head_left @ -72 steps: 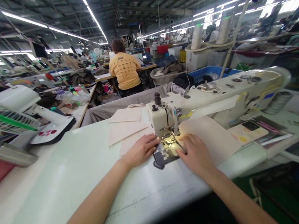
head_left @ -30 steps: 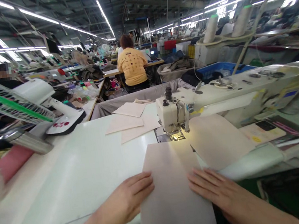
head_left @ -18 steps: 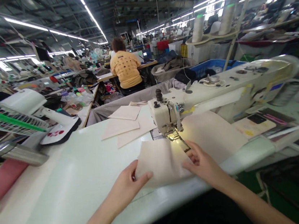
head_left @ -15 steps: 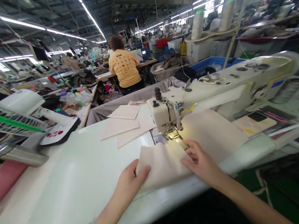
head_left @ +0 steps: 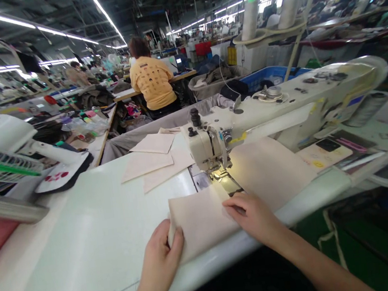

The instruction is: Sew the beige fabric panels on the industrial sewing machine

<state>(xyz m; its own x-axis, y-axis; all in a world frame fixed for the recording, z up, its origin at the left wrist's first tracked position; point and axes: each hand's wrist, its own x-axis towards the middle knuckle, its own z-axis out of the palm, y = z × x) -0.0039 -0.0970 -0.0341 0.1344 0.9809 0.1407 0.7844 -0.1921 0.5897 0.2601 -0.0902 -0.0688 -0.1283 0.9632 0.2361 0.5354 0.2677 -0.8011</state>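
Note:
A pale beige fabric piece [head_left: 203, 217] lies at the front of the sewing machine [head_left: 203, 146], its far edge just short of the lit presser foot [head_left: 221, 175]. My left hand [head_left: 162, 251] pinches its left edge, thumb on top and the fingers hidden behind the cloth. On the right edge, my right hand [head_left: 250, 214] is closed, thumb and forefinger pressed together on the fabric near the needle plate. A larger beige panel [head_left: 270, 164] lies flat under the machine arm. Several beige cut pieces [head_left: 156, 164] rest overlapping left of the machine head.
At the left stand a white fan [head_left: 62, 168] and a metal flask [head_left: 10, 208]. A phone [head_left: 325, 152] lies on the right of the table. Thread cones [head_left: 251, 20] stand behind the machine. Ahead, a person in a yellow shirt [head_left: 153, 82] sits facing away.
The view has shifted slightly right. My left hand has drawn the fabric's left edge down and left, and the cloth lies flatter. My right hand has moved left along its edge, fingers closing together.

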